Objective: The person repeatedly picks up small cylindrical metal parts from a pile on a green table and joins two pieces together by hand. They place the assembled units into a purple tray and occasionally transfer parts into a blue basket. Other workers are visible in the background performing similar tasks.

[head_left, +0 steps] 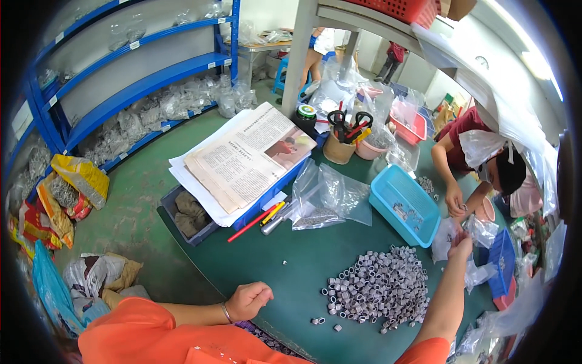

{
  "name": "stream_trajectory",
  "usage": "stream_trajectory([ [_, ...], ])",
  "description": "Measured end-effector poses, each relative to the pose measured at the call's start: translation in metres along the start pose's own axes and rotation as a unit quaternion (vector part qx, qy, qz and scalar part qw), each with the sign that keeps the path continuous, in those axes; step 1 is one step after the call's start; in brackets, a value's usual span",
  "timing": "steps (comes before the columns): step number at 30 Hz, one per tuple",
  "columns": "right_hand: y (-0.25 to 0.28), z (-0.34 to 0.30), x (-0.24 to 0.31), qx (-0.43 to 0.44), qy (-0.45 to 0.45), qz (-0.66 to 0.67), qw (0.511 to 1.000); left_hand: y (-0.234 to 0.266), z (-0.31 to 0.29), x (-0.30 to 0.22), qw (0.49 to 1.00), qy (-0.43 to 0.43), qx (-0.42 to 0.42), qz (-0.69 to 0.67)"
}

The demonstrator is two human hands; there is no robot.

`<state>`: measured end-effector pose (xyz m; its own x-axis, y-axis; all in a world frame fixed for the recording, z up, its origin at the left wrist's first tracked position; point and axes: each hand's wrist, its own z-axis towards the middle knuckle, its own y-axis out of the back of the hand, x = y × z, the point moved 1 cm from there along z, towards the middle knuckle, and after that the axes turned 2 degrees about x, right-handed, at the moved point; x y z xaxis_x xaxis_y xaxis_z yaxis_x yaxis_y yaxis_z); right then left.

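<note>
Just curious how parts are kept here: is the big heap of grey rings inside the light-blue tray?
No, the grey rings lie heaped on the green tabletop, outside the tray.

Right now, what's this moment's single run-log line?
Left hand: curled, near green tabletop edge | right hand: beside clear plastic bag, grip unclear | between: heap of small grey rings | beyond heap: turquoise rectangular plastic tray

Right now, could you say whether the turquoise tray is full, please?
Nearly empty: the turquoise tray has small pieces on its mostly bare floor.
</note>
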<state>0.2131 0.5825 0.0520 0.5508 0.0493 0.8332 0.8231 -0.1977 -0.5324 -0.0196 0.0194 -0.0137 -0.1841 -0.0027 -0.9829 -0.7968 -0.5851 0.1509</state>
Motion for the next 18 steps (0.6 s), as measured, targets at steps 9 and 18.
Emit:
stream_trajectory([
  [9, 0.075, 0.049, -0.047, 0.257, 0.242, -0.73, 0.585, 0.001, 0.004, -0.001, 0.998, -0.067, -0.01, 0.021],
  [18, 0.038, -0.042, -0.031, 0.232, 0.311, -0.751, 0.534, 0.005, 0.001, 0.001, 0.995, -0.09, -0.024, 0.019],
])
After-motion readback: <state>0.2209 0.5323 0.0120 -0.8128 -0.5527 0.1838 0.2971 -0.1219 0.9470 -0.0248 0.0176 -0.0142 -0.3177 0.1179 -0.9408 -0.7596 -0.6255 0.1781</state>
